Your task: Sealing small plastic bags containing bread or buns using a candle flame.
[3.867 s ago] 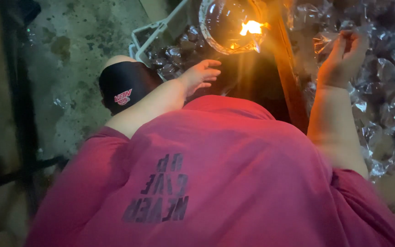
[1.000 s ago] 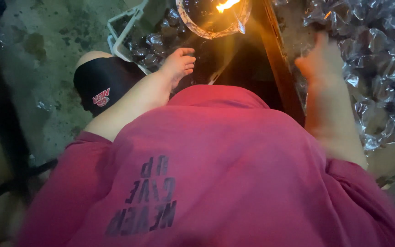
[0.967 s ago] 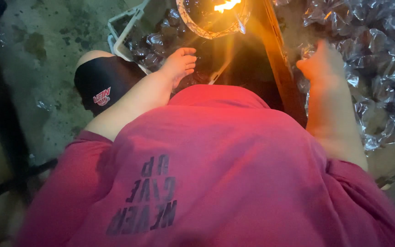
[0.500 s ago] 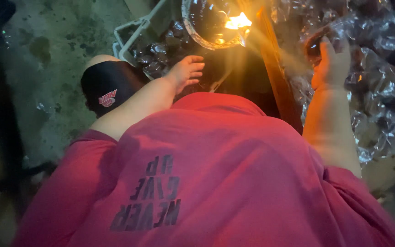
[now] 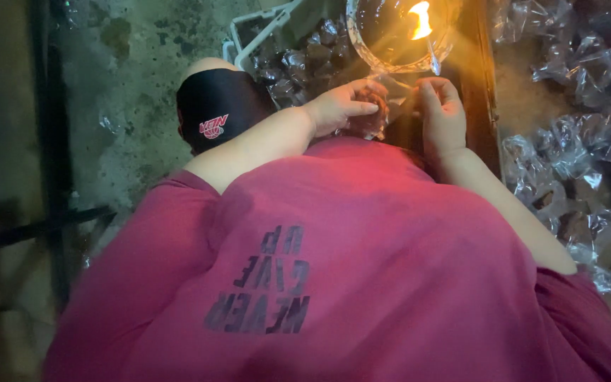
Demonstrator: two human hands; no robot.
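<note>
A: The small plastic-wrapped packet [image 5: 370,117] — where does it sit?

B: Just below the flame [image 5: 421,19], between the two hands, close over the front of the red shirt [image 5: 334,269]. It looks dark inside its clear wrap, and part of it is hidden by the fingers.

A: And the left hand [image 5: 337,106]?

B: Curled over the packet from the left, fingers bent down onto it, thumb reaching toward the top of the wrap.

A: The right hand [image 5: 441,117]?

B: Just beside it, on the other side of the packet. Its fingers point up toward the flame and are drawn together near the twisted plastic at the packet's top. Whether they actually pinch that plastic I cannot tell; the glare washes it out.

A: What holds the flame?

B: A clear glass bowl [image 5: 390,42], round, with the flame burning near its right side. It stands just above both hands.

A: Anything around them?

B: A heap of wrapped packets [image 5: 581,163] lies to the right. More of them fill a white crate [image 5: 263,35] at upper left. A knee in black shorts [image 5: 217,113] sits under the left forearm, over a stained concrete floor [image 5: 121,99].
</note>
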